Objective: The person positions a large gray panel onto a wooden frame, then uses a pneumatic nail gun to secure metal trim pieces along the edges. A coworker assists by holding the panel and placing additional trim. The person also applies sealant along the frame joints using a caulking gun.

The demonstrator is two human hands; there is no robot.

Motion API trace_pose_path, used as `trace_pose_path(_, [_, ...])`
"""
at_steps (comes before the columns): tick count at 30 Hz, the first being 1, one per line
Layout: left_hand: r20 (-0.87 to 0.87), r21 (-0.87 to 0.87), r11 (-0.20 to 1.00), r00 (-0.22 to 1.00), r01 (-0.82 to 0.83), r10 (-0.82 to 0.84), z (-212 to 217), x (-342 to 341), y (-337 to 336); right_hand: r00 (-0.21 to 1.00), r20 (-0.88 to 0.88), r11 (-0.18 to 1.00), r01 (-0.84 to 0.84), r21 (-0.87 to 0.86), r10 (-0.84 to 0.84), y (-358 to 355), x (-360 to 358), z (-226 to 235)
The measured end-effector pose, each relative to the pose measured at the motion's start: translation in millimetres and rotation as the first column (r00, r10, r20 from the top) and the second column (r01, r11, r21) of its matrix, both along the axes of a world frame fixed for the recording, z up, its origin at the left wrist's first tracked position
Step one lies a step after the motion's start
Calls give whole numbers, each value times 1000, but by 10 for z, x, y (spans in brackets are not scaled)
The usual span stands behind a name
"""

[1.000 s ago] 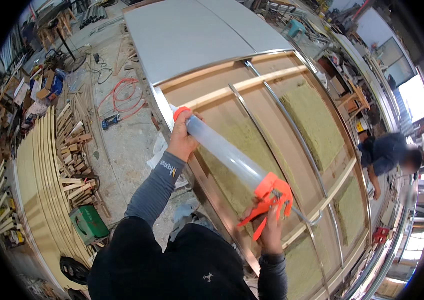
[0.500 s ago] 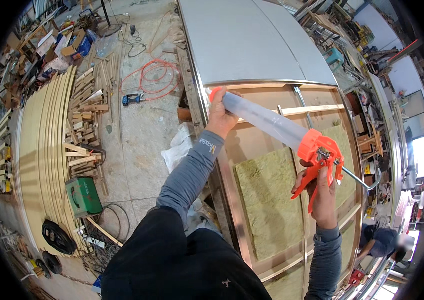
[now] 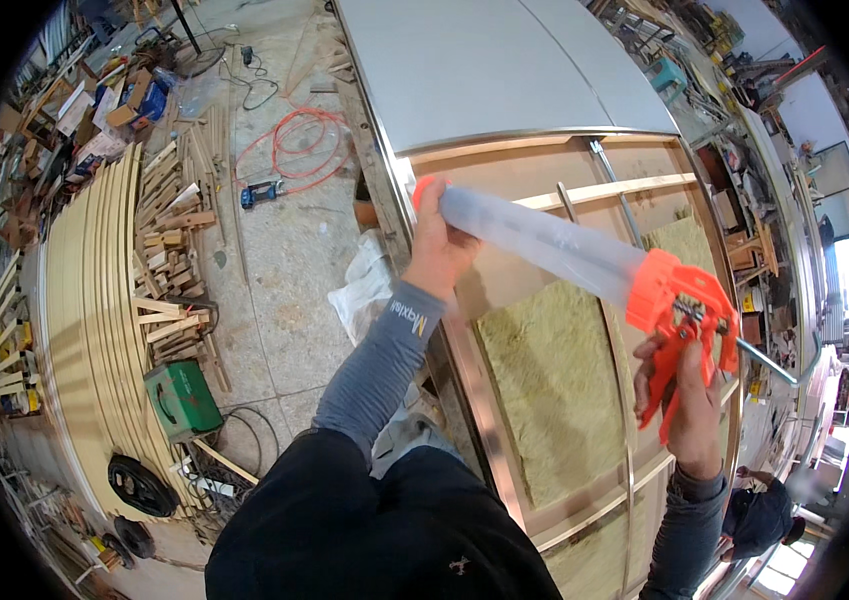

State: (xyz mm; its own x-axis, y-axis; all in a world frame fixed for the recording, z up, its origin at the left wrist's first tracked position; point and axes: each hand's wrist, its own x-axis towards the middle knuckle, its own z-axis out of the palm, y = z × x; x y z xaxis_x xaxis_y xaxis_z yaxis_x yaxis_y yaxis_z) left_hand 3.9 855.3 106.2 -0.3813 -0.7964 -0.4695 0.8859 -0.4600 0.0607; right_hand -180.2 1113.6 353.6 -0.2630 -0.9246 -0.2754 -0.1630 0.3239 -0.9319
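Observation:
Across the middle of the view I hold a large caulking gun (image 3: pixel 544 243) with a translucent tube and orange ends. My left hand (image 3: pixel 437 245) is wrapped round its front end by the orange cap. At the other end my right hand (image 3: pixel 689 405) grips the orange handle and trigger, and a bent metal rod (image 3: pixel 779 372) sticks out behind it. Beneath the gun lies a wood-framed panel (image 3: pixel 504 480), open on top, with yellowish mineral wool slabs (image 3: pixel 551 390) set between its battens. Whether the tube holds anything I cannot make out.
Grey sheets (image 3: pixel 484 70) cover the far part of the panel. To the left, a red hose (image 3: pixel 294 150) and a blue tool (image 3: pixel 262 193) lie on the floor, near wood offcuts, stacked yellow boards (image 3: pixel 94 270) and a green box (image 3: pixel 184 400). Another person (image 3: pixel 759 515) bends at the lower right.
The caulking gun's handle end and my right hand have shifted right and slightly down in the picture. My left hand stays at the front end. The surroundings have shifted a little in view.

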Motion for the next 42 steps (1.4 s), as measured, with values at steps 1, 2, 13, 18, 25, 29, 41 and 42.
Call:
trace_pose_path(1, [4,14,1000,1000,25,-25,-32,-37,117,1000,11,1000,28,7,-28,118,-1,-1])
trace_pose_path(2, [9,27,999,999,46,-46,-65,-64,239,994,-21,994,110,-6,-110,236,39,8])
trace_pose_path(13, [-15,-32,969,969,245,-245,-201,-2,1314,981,-78,984,179,-4,-178,1783,132,-149])
trace_pose_path(18, [3,1,916,916,401,-401,-113,86,1917,962,-175,972,226,68,-211,2538,360,-189])
trace_pose_path(25, [39,44,640,639,767,-769,-117,434,2696,926,-265,883,347,316,-269,4272,509,-125])
trace_pose_path(29, [27,131,550,551,825,-834,-58,391,3111,855,-447,836,433,337,-263,4615,678,77])
trace_pose_path(41, [87,119,455,448,882,-890,-37,217,4977,854,-484,886,360,290,-189,6496,785,-42])
trace_pose_path(42, [97,107,438,429,893,-898,-44,202,5230,864,-465,875,367,316,-194,6746,777,-63])
